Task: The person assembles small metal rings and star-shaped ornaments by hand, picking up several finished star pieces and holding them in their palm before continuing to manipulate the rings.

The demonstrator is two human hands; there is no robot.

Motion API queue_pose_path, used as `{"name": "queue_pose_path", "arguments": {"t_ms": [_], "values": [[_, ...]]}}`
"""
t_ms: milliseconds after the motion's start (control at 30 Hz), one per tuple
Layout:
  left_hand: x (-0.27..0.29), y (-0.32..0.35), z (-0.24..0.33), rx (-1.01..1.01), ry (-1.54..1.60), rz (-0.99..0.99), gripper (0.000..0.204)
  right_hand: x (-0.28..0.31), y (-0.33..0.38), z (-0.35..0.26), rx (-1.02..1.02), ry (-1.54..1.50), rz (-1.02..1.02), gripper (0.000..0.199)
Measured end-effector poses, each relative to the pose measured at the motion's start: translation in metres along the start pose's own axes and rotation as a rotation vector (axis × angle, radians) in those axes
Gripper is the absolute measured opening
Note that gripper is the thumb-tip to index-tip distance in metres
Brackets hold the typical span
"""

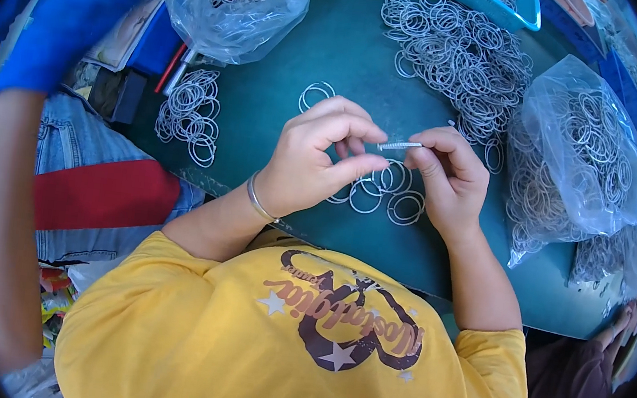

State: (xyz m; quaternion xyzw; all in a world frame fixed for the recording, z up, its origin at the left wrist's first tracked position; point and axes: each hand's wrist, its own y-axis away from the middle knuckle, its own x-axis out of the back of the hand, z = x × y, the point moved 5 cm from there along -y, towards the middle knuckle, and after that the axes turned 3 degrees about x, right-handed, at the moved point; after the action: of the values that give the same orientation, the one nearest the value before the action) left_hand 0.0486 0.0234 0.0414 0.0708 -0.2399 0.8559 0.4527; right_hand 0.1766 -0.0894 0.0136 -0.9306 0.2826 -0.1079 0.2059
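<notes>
A thin metal ring (399, 146), seen nearly edge-on with a ribbed or coiled surface, is held between my hands above the table. My right hand (451, 171) pinches its right end between thumb and forefinger. Its left end meets the fingertips of my left hand (321, 144), whose fingers are curled round that end, the thumb a little lower. Under my hands, several loose metal rings (366, 198) lie on the green table (285, 77). Just beyond my left hand are a couple more rings (316, 95).
A large heap of rings (460, 58) lies at the far right, by a turquoise tray (505, 8). Clear plastic bags of rings stand at right (574, 157) and far left (238, 9). Rings (191, 114) lie near the left edge. A co-worker's blue-gloved hand (88, 15) reaches in at left.
</notes>
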Motion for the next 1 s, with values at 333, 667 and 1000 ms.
{"name": "queue_pose_path", "arguments": {"t_ms": [333,667,1000], "values": [[0.002,0.0,0.0,-0.048,0.006,0.021,0.012,0.001,0.0,0.008,-0.081,0.016,-0.007,0.008],[-0.002,0.008,-0.018,0.208,0.326,-0.007,0.013,0.003,-0.002,-0.004,0.011,0.217,0.018,0.01],[-0.006,0.007,-0.034,0.317,0.669,0.085,0.015,0.0,-0.006,-0.019,0.189,0.246,0.011,0.019]]}}
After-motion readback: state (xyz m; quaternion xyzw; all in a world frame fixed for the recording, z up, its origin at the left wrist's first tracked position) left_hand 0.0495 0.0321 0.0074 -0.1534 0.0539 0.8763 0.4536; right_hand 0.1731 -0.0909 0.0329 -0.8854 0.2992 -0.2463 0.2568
